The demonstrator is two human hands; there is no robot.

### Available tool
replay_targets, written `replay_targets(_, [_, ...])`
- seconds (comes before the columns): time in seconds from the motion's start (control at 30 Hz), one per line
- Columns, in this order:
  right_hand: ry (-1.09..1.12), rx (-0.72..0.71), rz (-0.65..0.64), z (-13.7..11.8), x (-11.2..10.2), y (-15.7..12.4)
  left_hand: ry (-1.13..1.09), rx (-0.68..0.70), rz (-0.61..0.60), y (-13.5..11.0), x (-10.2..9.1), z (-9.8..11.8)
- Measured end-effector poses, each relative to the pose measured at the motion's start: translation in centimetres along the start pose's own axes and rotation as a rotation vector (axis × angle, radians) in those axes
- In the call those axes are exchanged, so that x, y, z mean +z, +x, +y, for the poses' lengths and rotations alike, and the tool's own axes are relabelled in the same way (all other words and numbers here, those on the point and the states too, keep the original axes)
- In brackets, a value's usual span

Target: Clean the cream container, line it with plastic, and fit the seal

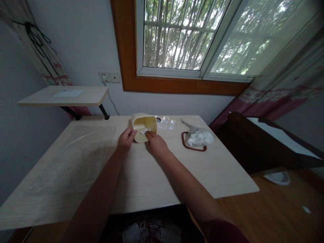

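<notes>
A pale yellow plastic bin (pixel 152 122) lies tilted near the back of the table, its mouth facing me. My left hand (pixel 126 138) grips its left rim, thumb on the inner side. At the lower right of the mouth, my right hand (pixel 156 143) reaches in, fingers pinched on a small white piece of tissue or cloth (pixel 143 131) against the inner wall. Right of my hands, a clear plastic bag (pixel 199 136) of crumpled white material lies partly over a brown rounded-square ring (pixel 185 145).
The pale wooden table (pixel 152 182) carries a thin clear plastic sheet (pixel 76 158) on its left. A small raised shelf (pixel 88 96) with a paper on it stands at the back left. Behind are a wall socket (pixel 109 77) with a white cable and a window (pixel 182 37). Dark furniture (pixel 268 145) stands at right.
</notes>
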State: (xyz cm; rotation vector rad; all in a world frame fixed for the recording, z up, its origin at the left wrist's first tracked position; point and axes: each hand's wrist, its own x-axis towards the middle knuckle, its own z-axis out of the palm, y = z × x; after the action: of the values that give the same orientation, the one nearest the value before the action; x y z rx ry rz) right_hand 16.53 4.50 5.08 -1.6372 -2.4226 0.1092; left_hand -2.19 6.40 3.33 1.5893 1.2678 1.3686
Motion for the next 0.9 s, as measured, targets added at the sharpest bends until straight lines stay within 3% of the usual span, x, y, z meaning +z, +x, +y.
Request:
replay_targets(0.23, [-0.029, 0.047, -0.033, -1.0, -0.5, -0.4, 0.133, 0.069, 0.024, 0.1, -0.2, 0.4])
replay_targets(0.5, [-0.012, 0.014, -0.059, -2.0, -1.8, -1.1, 0.181, 0.099, -0.060, 0.1, 0.4, -0.3])
replay_targets(0.67, [0.023, -0.060, -0.120, -1.9, -2.7, 0.3, 0.129, 0.057, -0.070, 0.1, 0.4, -0.3])
replay_targets(0.9, [-0.102, -0.005, -0.205, -1.7, -3.0, 2.9, 0.125, 0.058, -0.077, -0.1, 0.7, 0.1])
